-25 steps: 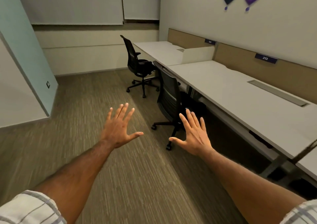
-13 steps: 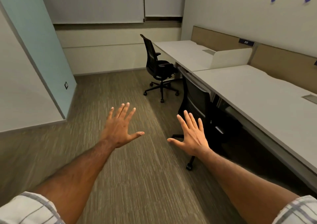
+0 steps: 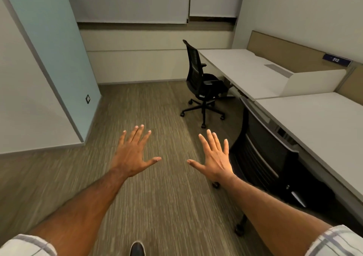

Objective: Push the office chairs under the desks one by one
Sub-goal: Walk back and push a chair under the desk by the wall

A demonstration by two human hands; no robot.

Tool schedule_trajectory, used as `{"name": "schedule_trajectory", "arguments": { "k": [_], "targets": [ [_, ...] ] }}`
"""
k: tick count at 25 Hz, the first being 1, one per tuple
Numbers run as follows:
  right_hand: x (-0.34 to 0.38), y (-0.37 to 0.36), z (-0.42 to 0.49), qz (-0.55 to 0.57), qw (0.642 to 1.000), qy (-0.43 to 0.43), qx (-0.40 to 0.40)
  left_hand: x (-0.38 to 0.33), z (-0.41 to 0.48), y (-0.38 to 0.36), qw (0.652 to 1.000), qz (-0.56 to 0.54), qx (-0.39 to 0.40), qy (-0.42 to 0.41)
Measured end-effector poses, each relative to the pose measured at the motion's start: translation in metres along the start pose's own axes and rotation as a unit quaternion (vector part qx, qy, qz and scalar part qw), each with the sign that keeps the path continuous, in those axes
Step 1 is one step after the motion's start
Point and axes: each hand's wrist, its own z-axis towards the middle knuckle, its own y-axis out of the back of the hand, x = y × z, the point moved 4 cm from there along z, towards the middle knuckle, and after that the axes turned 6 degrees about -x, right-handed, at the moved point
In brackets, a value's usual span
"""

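Observation:
Two black office chairs stand along white desks on the right. The near chair (image 3: 263, 157) is tucked under the near desk (image 3: 322, 122), its backrest against the desk edge. The far chair (image 3: 200, 83) stands out on the carpet beside the far desk (image 3: 241, 69), its seat partly under the edge. My left hand (image 3: 133, 153) and my right hand (image 3: 214, 157) are held out in front of me, fingers spread, holding nothing. My right hand is just left of the near chair's backrest, not touching it.
Striped carpet (image 3: 157, 108) stretches ahead to the back wall with roller blinds. A pale blue wall panel (image 3: 51, 49) juts out on the left. A low white divider (image 3: 314, 81) separates the two desks. My shoe tip (image 3: 137, 249) shows at the bottom.
I have walked forward along the desks. The near chair has slid to my right side and the far chair looks closer. Both hands stay spread and empty.

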Motion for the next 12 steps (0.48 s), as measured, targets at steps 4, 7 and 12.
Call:
{"name": "schedule_trajectory", "arguments": {
  "k": [4,7,12],
  "targets": [
    [0.02,-0.036,0.093,-0.019,1.0,-0.024,0.005,0.078,0.082,-0.039,1.0,0.002,0.002,-0.007],
    [0.039,-0.044,0.159,-0.016,0.999,-0.042,-0.005,0.134,0.145,-0.048,0.999,-0.026,-0.004,-0.029],
    [0.055,-0.053,0.263,-0.025,0.997,-0.061,-0.034,0.209,0.239,-0.071,0.998,-0.027,-0.012,-0.054]
  ]
}}
